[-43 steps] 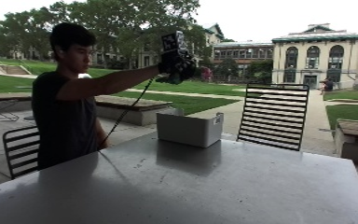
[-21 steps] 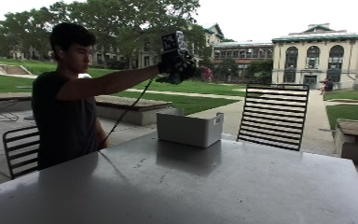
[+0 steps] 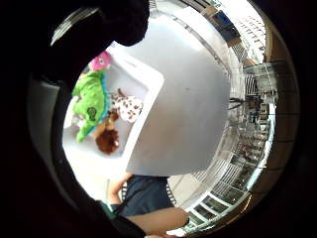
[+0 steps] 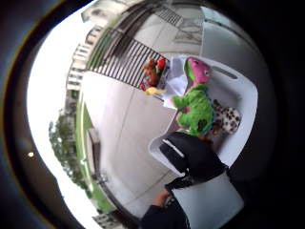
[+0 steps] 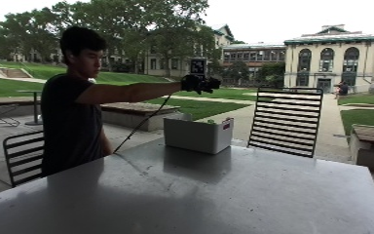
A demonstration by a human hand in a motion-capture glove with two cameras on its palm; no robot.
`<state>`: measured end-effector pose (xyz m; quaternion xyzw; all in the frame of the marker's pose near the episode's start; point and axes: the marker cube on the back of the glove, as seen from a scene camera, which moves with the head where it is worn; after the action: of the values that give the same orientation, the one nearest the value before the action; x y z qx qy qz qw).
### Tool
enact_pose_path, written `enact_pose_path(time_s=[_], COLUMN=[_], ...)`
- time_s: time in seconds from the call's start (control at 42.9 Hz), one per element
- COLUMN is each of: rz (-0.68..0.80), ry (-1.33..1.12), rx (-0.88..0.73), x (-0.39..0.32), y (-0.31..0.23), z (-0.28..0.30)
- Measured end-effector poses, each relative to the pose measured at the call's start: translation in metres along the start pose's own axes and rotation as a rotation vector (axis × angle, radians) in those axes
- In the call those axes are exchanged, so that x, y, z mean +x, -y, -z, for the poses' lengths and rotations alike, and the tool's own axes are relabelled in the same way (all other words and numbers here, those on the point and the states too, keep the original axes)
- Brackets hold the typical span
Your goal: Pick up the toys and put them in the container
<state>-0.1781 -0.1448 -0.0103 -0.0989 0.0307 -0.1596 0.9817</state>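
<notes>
My gloved right hand (image 5: 198,84) hangs at arm's length, high above the white container (image 5: 197,133), which stands on the grey surface (image 5: 193,195) near its far edge; my grip holds nothing, though I cannot tell how wide the fingers stand. Inside the container lie a green plush dinosaur with a pink head (image 4: 196,102), a spotted white plush (image 3: 126,107) just beside it and a brown plush (image 3: 107,141) near both. A black slatted chair (image 5: 285,121) stands behind the surface.

Right hand (image 5: 198,84) seemingly unmoved above container (image 5: 196,134).
</notes>
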Motion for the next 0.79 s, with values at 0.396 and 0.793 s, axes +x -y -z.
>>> enact_pose_path(time_s=[0.396, 0.793], rz=[-0.045, -0.306], ry=[0.004, 0.001], rx=[0.09, 0.149], x=[0.038, 0.069], y=[-0.045, -0.141], z=[0.019, 0.016])
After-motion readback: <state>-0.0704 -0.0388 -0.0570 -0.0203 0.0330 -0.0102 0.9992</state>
